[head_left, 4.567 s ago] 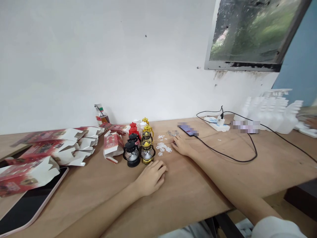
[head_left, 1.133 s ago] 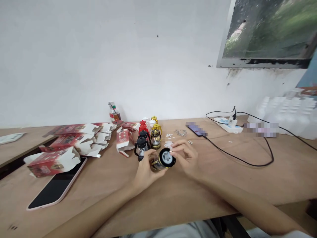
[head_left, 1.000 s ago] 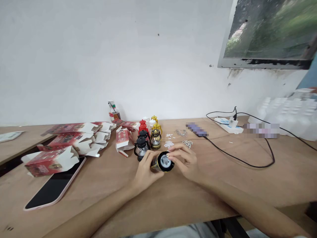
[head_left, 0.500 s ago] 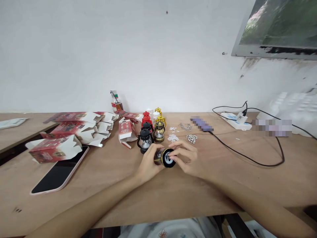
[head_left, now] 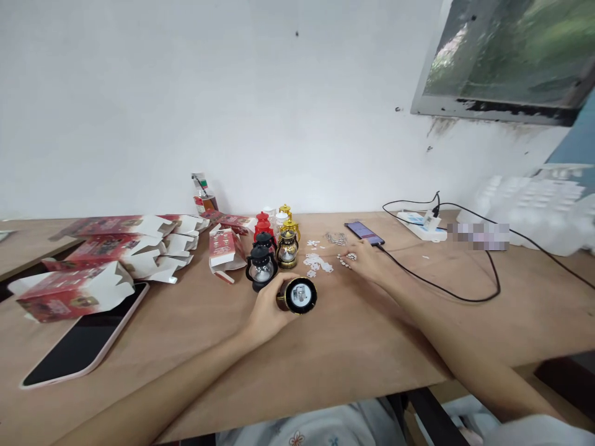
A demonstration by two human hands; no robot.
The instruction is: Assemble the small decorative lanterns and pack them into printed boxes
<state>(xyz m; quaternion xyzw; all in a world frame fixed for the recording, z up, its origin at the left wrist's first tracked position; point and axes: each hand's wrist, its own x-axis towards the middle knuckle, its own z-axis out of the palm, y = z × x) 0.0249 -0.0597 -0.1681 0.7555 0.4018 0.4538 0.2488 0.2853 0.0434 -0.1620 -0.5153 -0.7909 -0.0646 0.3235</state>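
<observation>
My left hand (head_left: 269,310) is wrapped round a small toy lantern (head_left: 301,296), tipped so that its black, gold-edged base faces me. A round white recess with metal parts shows in that base. Farther right, my right hand (head_left: 367,263) is down at the table, its fingertips bunched among small round silver pieces (head_left: 344,262) that look like button cells. What lies between those fingertips is too small to make out. Other lanterns stand just behind my left hand: a black one (head_left: 261,266), a black-and-gold one (head_left: 287,249) and a red one (head_left: 263,224).
White flat bits (head_left: 317,263) and thin metal pieces (head_left: 335,238) lie near my right hand. Red-and-white cartons (head_left: 77,291) and a pink-edged phone (head_left: 86,337) are at left. A cabled phone (head_left: 365,233) and a power strip (head_left: 421,227) lie at right.
My right hand has left the lantern's base and moved right and away from me to the round silver pieces. My left hand still holds the lantern. The view has swung slightly right.
</observation>
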